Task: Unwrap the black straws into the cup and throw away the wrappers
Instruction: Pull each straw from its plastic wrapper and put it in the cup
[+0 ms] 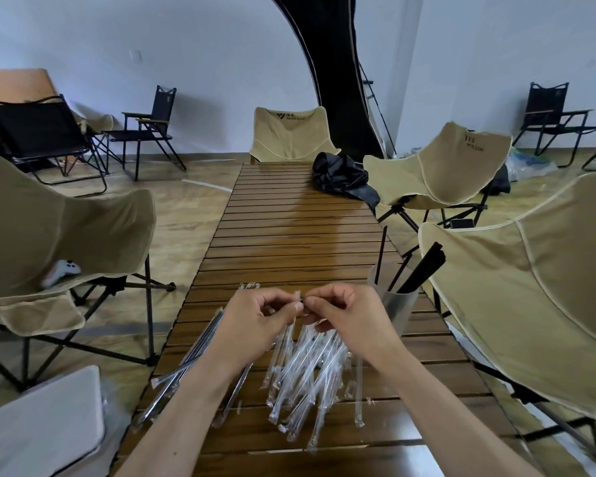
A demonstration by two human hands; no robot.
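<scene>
Above the worktop [289,218], both pinching one wrapped straw [301,302] at its tip: left hand [255,318], right hand [341,313]. Mid-unwrap, probably. Next: tear open, drop into cup [394,304].

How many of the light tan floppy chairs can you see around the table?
4. One tan chair at the table's far end, one on the left, two on the right: far and near. Others may be out of view.

Both bare hands, left [255,316] and right [341,313], meet fingertip to fingertip, fingers curled and pinching, arms reaching forward.
</scene>
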